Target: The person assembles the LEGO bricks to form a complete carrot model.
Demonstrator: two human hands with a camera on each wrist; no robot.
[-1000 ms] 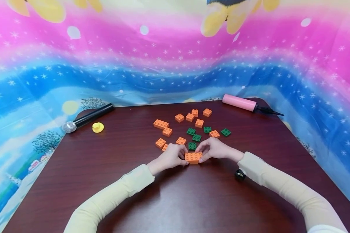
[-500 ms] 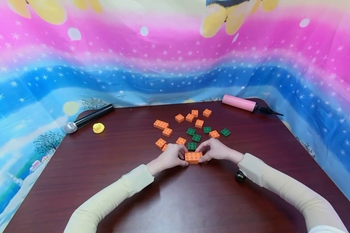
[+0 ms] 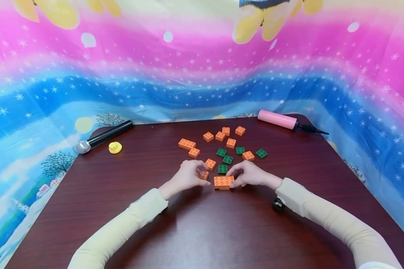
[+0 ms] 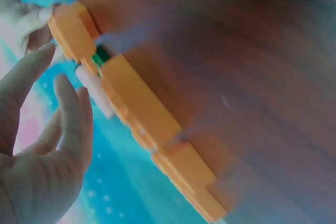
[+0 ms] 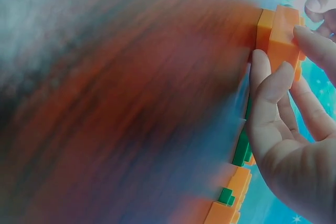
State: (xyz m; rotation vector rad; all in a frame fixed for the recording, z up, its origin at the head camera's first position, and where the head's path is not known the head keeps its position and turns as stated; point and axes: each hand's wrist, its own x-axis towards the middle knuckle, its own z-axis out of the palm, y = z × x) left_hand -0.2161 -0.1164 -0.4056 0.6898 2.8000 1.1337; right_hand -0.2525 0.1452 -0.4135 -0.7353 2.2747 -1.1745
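On the tabletop (image 3: 134, 168), right hand (image 3: 250, 174) pinches an orange stack (image 3: 223, 182), left hand (image 3: 185, 175) apart from it

A patterned cloth (image 3: 188, 63) rises behind the far edge and along both sides. Pale sleeves (image 3: 134, 218) cover the person's arms. A pink pump (image 3: 277, 119) lies at the far right corner; a black microphone (image 3: 107, 135) slants by the far left corner, its head at the left edge. The right hand's thumb and fingers pinch the stack's right end; the left hand's fingers are relaxed and spread, holding nothing. The stack, an eight-stud brick over a narrower base, stands about midway between the left and right edges. Farther toward the far edge lies a long orange brick (image 3: 186, 143). A yellow duck (image 3: 115, 147) sits near the left edge, just beside the microphone. Small orange bricks (image 3: 231, 143) are scattered between stack and far edge, one just beside the left hand, with five thinner green bricks (image 3: 227, 159) among them
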